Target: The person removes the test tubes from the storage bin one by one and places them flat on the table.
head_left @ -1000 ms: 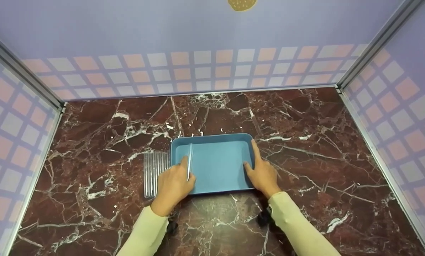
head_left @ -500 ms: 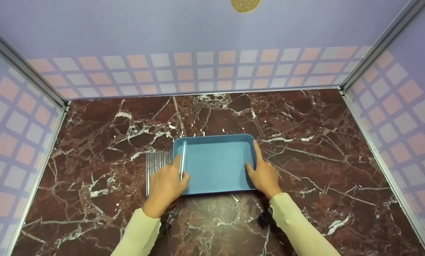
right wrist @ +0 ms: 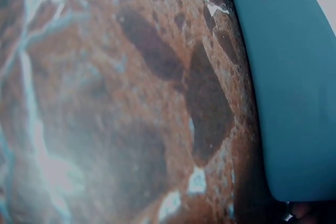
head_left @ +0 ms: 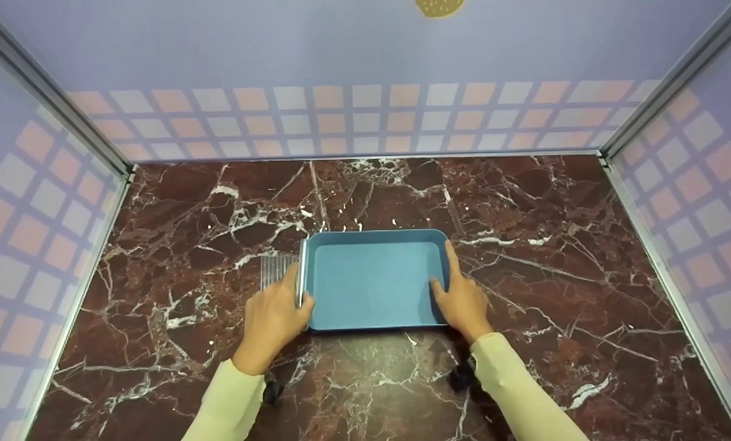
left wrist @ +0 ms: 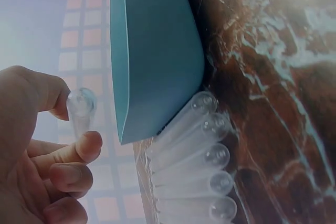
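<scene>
In the head view a shallow blue rectangular tray (head_left: 371, 285) sits on the marble-patterned surface. My left hand (head_left: 273, 318) pinches a clear test tube (head_left: 303, 269) between thumb and fingers. This tube lines up along the tray's left rim; the left wrist view shows its rounded end (left wrist: 81, 100) beside the tray wall (left wrist: 157, 51), apart from it. Several more clear test tubes (left wrist: 215, 156) lie side by side against the tray's left side, partly hidden by my hand in the head view. At the tray's right wall, my right hand (head_left: 466, 303) grips with its thumb inside and fingers outside.
A lilac wall (head_left: 365, 122) with pink and white squares closes off the back, and similar panels stand at left and right. Small white flecks (head_left: 359, 225) show on the dark red surface (head_left: 555, 294) behind the tray.
My left hand has carried the tube leftward, from over the tray's inside to its left rim. The right hand keeps its grip on the tray. The head view has shifted slightly.
</scene>
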{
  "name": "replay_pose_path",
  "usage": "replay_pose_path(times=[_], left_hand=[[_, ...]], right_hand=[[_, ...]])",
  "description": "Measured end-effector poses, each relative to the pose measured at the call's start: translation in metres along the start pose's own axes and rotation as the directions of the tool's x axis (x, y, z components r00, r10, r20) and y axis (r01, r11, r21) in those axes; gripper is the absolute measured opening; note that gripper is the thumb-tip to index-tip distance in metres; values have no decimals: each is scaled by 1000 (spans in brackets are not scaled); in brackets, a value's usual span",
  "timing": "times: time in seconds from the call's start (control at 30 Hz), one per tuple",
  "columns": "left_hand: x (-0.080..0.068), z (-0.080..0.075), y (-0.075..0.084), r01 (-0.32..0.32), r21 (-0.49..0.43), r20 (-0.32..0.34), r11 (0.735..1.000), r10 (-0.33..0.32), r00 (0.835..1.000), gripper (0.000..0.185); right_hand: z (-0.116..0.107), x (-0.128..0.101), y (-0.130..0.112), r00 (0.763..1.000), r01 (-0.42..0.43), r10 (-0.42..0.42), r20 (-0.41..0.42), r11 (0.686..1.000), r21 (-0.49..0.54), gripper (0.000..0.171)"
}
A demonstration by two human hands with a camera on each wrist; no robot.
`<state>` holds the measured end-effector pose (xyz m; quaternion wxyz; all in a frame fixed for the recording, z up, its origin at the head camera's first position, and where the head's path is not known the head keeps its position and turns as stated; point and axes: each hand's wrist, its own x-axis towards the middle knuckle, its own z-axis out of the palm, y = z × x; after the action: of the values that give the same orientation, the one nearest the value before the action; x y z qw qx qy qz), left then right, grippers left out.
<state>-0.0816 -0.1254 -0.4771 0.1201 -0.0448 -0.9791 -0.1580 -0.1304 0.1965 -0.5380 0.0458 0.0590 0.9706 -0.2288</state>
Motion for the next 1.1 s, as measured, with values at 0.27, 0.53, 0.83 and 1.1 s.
replay_pose_path(times=[0.27, 0.53, 0.83, 1.1], left_hand=[[4, -2, -10, 29, -12, 32, 1000, -29, 999, 56], [1, -5, -33, 75, -4, 50, 997, -74, 996, 52], [0, -3, -58, 142, -15, 93, 990, -140, 986, 53], [5, -2, -71, 198, -12, 173, 980, -193, 966, 56]], right_hand=[[-4, 2, 2, 1000, -5, 5, -25, 1000, -10, 80], [-3, 3, 0, 1000, -12, 12, -22, 1000, -8, 80], [0, -1, -1, 999, -20, 20, -34, 1000, 1, 77], [0, -1, 1, 1000, -19, 20, -19, 1000, 14, 77]])
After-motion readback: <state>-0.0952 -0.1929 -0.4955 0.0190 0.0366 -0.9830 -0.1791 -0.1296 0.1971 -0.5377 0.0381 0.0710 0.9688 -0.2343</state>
